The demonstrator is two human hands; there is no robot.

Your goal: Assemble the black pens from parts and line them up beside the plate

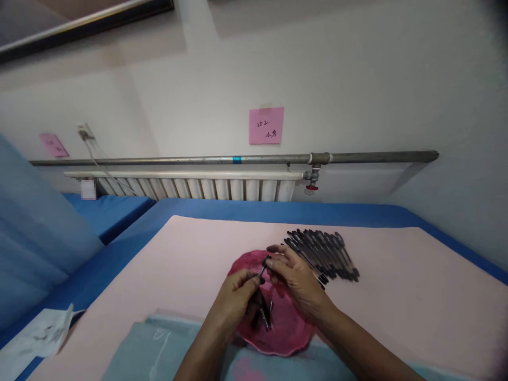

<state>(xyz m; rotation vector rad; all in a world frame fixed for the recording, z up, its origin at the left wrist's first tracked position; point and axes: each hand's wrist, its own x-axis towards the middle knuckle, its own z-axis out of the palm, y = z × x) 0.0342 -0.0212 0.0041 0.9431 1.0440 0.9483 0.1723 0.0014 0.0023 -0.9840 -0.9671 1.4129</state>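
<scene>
Pens (319,254), well over ten (they overlap too much for an exact count), lie slanted side by side near the far edge of the pink sheet (397,264). One pink bowl (291,330) sits nearer and to their left, a few dark pieces (264,317) inside. Over its far half is one slim pen part (262,270), its lower end pinched in the fingers of the left hand (236,296), its dark upper end in those of the right hand (296,278). Open sheet stretches from the pens to the right edge.
</scene>
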